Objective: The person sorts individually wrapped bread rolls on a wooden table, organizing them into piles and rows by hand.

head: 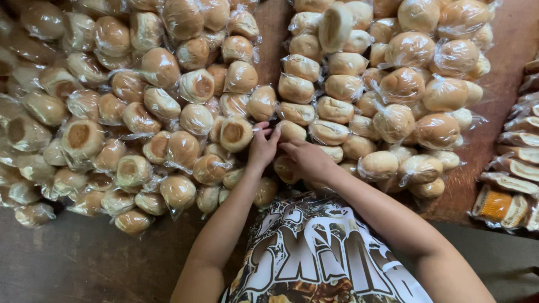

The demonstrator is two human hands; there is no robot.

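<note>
Two big heaps of round golden-brown buns, each sealed in a clear plastic bag, cover a brown wooden table (494, 50). The left heap (129, 106) and right heap (382, 84) are split by a narrow gap. My left hand (263, 147) reaches into that gap, its fingertips touching a bagged bun (236, 133) at the left heap's edge. My right hand (306, 160) lies palm down beside it, resting on wrapped buns at the right heap's near edge. Whether either hand grips a bag is hidden by the fingers.
Packs of sliced bread or flat pastries (519, 163) are stacked at the right edge, one with an orange label (494, 205). My patterned shirt (314, 252) fills the lower centre. A dark floor (84, 264) lies below the table's near edge.
</note>
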